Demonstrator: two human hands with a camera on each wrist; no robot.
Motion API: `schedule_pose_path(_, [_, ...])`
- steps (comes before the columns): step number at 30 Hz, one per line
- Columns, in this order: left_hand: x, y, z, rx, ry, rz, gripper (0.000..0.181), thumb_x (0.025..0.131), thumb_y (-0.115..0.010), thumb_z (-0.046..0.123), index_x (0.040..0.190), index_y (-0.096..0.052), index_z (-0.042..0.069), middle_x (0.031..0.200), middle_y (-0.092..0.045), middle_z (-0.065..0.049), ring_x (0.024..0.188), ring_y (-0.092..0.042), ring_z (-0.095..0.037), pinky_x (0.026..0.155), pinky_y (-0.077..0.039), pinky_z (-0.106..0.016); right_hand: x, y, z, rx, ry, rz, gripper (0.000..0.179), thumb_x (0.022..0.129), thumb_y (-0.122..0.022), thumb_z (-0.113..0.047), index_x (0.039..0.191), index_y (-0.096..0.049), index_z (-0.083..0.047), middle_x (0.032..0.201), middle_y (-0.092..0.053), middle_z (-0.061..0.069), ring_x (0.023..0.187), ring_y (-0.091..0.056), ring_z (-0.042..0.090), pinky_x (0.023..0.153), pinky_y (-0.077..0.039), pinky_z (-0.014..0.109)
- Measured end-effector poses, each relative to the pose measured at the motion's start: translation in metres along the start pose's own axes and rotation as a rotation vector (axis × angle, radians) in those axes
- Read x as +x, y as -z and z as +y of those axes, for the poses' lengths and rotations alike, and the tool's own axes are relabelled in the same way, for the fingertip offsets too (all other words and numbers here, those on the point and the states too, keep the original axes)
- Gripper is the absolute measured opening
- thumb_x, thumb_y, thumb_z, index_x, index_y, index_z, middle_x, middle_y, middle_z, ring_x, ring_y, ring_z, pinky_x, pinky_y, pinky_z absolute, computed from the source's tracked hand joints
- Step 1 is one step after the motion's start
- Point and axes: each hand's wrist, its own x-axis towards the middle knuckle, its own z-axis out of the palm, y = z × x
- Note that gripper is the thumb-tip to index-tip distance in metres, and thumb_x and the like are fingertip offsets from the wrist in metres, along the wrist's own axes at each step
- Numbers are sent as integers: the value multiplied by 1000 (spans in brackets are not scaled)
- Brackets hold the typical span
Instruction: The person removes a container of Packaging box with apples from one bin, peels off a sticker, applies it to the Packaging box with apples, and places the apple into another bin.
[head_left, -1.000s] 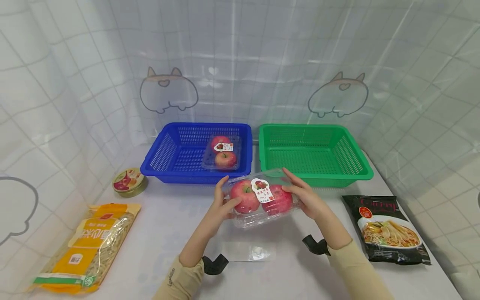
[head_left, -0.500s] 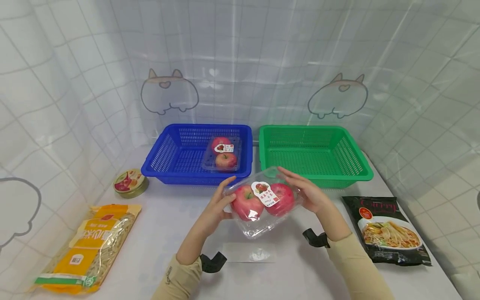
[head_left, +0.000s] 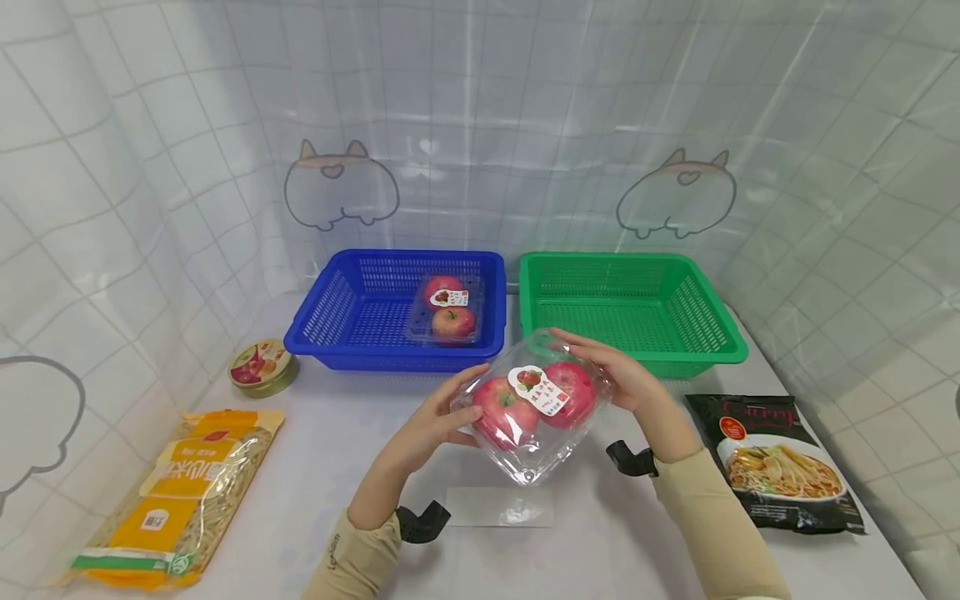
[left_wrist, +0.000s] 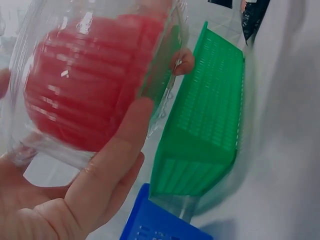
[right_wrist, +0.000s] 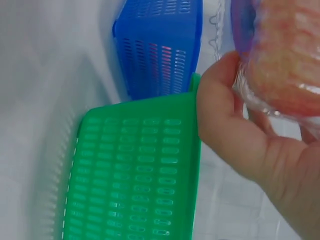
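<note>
A clear plastic box of two red apples (head_left: 534, 408), with a white label on its lid, is held tilted above the table by both hands. My left hand (head_left: 435, 423) grips its left side, thumb on the near face. On the far right side my right hand (head_left: 618, 371) holds it, its fingertips at the upper edge. The left wrist view shows the left hand's fingers (left_wrist: 107, 165) along the box wall, an apple (left_wrist: 90, 85) behind the plastic. In the right wrist view, the right hand (right_wrist: 250, 130) curls round the box edge.
Behind stand a blue basket (head_left: 337, 357) with another apple box (head_left: 452, 310) inside, and a green basket (head_left: 633, 357). To the left lie a round tin (head_left: 261, 367) and a yellow noodle bag (head_left: 180, 500); on the right, a black curry noodle packet (head_left: 776, 462).
The apple box has turned clockwise in the hands, its near corner swinging down toward the person. The left hand has shifted slightly right along with it.
</note>
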Motion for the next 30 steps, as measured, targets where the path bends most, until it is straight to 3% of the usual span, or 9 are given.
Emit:
schedule_pose_path(3, [0,0,-1,-8,-1,-21,66,89,-58,26,146,-27,16,152,-15,-11,114,-49,-37,76,-52,-47,4,2,1,-8,4,-41,51,98,-39,-25,147,-25,-20,151,-22,11,128,-38,28,93,-44,42])
schedule_pose_path(9, [1,-3,-7,-42,19,-44,60,93,-47,27,148,-22,19,154,-7,-8,114,-48,-36,75,-52,-49,11,3,2,7,-3,-105,51,99,-37,-22,147,-23,-18,151,-21,12,119,-48,20,91,-46,41])
schedule_pose_path(16, [0,-6,-6,-66,29,11,60,91,-43,24,148,-23,19,154,-7,-7,120,-42,-40,74,-52,-51,18,3,-4,-86,-13,-71,52,96,-44,-27,145,-31,-20,149,-30,9,129,-37,29,94,-44,41])
schedule_pose_path(20, [0,-6,-5,-104,38,55,59,92,-42,25,148,-22,22,153,-11,-8,123,-38,-41,74,-51,-53,23,3,-9,-88,13,-73,52,97,-41,-29,147,-27,-19,150,-25,10,134,-27,34,98,-39,46])
schedule_pose_path(22, [-1,-5,-5,-128,30,85,58,93,-40,23,148,-21,23,153,-12,-8,124,-37,-42,75,-51,-53,24,1,-11,-39,41,-45,53,99,-37,-27,148,-20,-18,152,-18,12,136,-20,36,101,-33,51])
schedule_pose_path(26, [-3,-1,-3,-161,-5,178,57,93,-39,22,148,-22,25,153,-13,-6,125,-36,-43,75,-50,-54,21,-10,-13,59,90,94,56,100,-34,-25,150,-10,-20,154,-5,12,137,-11,39,100,-25,62])
schedule_pose_path(30, [-3,8,0,-150,-51,301,57,92,-42,22,147,-24,24,153,-13,-5,126,-35,-44,74,-50,-55,15,-34,-12,48,112,192,62,97,-41,-27,150,-8,-26,153,-3,11,135,-19,39,95,-34,61])
